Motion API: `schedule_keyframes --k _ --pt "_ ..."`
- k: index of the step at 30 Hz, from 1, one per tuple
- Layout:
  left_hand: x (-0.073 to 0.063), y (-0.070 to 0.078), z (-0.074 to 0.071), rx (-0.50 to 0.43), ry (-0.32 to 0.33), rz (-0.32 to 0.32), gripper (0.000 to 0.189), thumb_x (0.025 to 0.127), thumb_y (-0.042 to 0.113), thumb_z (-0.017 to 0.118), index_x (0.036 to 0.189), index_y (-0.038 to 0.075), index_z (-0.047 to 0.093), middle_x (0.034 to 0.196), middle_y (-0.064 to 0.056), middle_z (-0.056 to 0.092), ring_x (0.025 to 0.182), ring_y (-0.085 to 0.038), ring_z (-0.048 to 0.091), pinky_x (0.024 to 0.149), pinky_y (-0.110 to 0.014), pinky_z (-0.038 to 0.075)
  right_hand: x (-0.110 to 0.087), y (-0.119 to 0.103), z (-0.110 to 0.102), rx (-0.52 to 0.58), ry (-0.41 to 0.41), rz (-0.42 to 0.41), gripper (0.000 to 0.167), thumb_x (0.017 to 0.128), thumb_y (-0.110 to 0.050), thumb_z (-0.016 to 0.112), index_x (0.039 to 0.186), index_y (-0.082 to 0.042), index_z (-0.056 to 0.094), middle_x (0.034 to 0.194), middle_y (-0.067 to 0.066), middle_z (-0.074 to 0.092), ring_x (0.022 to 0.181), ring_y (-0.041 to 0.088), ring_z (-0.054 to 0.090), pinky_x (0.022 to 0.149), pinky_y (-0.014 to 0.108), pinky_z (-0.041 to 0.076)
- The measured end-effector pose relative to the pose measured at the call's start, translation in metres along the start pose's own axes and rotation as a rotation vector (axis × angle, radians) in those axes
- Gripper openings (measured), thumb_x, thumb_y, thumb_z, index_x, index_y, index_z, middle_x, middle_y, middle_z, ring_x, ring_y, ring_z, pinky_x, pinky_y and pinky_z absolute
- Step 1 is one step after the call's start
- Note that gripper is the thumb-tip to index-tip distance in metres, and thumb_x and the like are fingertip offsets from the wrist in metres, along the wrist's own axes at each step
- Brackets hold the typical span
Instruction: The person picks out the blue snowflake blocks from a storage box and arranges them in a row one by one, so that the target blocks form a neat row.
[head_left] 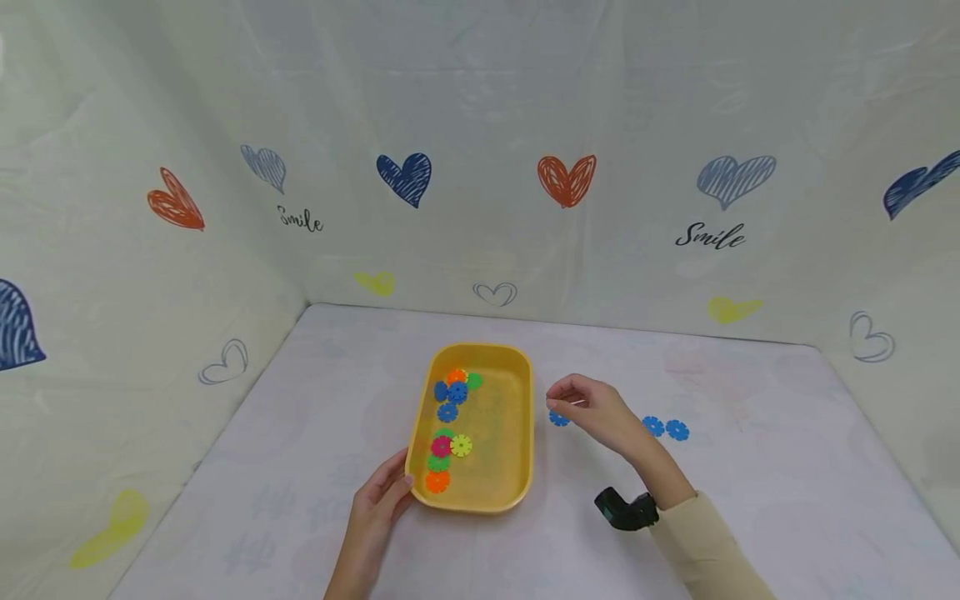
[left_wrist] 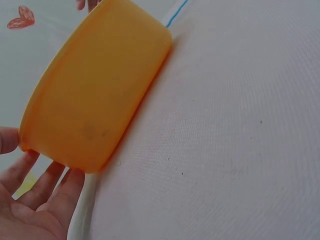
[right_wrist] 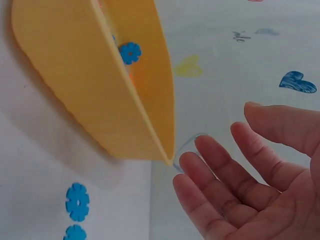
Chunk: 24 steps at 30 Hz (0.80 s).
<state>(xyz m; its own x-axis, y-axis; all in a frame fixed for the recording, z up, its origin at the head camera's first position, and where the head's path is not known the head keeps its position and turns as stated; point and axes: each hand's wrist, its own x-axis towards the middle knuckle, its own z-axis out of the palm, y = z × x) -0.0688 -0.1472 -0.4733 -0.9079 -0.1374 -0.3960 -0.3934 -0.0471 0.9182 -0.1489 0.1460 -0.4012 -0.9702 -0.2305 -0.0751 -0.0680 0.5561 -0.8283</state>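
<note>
A yellow plastic tray (head_left: 498, 433) stands on the table with several flower-shaped plastic discs in it. My left hand (head_left: 377, 498) grips its near left corner, thumb at the rim and fingers (left_wrist: 55, 187) against the outer wall. To the tray's right hovers my right hand (head_left: 596, 412), fingers loosely bent over a blue disc (head_left: 558, 418) on the table. In the right wrist view the thumb and fingers (right_wrist: 215, 190) are apart with nothing between them. Inside the tray, blue discs (head_left: 447, 412) lie toward the far left, and a yellow disc (head_left: 461, 446) and an orange disc (head_left: 438, 482) lie nearer.
Two more blue discs (head_left: 665, 428) lie side by side on the table, beyond my right wrist. A black wrist device (head_left: 626, 510) is strapped to the right forearm. The pale table (head_left: 300, 467) meets a curtain (head_left: 480, 233) printed with hearts at its back edge.
</note>
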Motion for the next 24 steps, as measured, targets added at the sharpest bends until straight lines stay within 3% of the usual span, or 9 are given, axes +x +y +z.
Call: schedule_keyframes --k 5,12,24 --pt "0.000 -0.001 0.000 -0.002 0.001 0.018 0.048 0.093 0.022 0.053 0.138 0.008 0.044 0.141 -0.015 0.045 0.122 -0.023 0.050 0.092 -0.025 0.050 0.019 -0.012 0.009 0.028 -0.093 -0.050 0.026 0.088 -0.022 0.062 0.108 -0.005 0.063 0.104 0.007 0.065 0.097 0.020 0.060 0.086 0.036 0.054" --pt "0.000 -0.002 -0.001 -0.001 -0.015 0.043 0.049 0.094 0.023 0.052 0.139 0.006 0.042 0.142 -0.017 0.043 0.123 -0.025 0.050 0.093 -0.027 0.050 0.039 -0.025 0.026 0.068 -0.181 -0.058 0.029 0.086 -0.023 0.065 0.110 -0.006 0.064 0.106 0.007 0.066 0.097 0.018 0.060 0.089 0.034 0.053" --pt "-0.001 -0.002 0.000 0.007 -0.001 0.026 0.048 0.094 0.023 0.053 0.138 0.005 0.043 0.141 -0.019 0.043 0.122 -0.027 0.050 0.094 -0.031 0.050 0.070 -0.023 0.071 0.121 -0.290 -0.069 0.033 0.087 -0.017 0.064 0.115 0.001 0.062 0.104 0.010 0.066 0.091 0.015 0.059 0.085 0.029 0.052"
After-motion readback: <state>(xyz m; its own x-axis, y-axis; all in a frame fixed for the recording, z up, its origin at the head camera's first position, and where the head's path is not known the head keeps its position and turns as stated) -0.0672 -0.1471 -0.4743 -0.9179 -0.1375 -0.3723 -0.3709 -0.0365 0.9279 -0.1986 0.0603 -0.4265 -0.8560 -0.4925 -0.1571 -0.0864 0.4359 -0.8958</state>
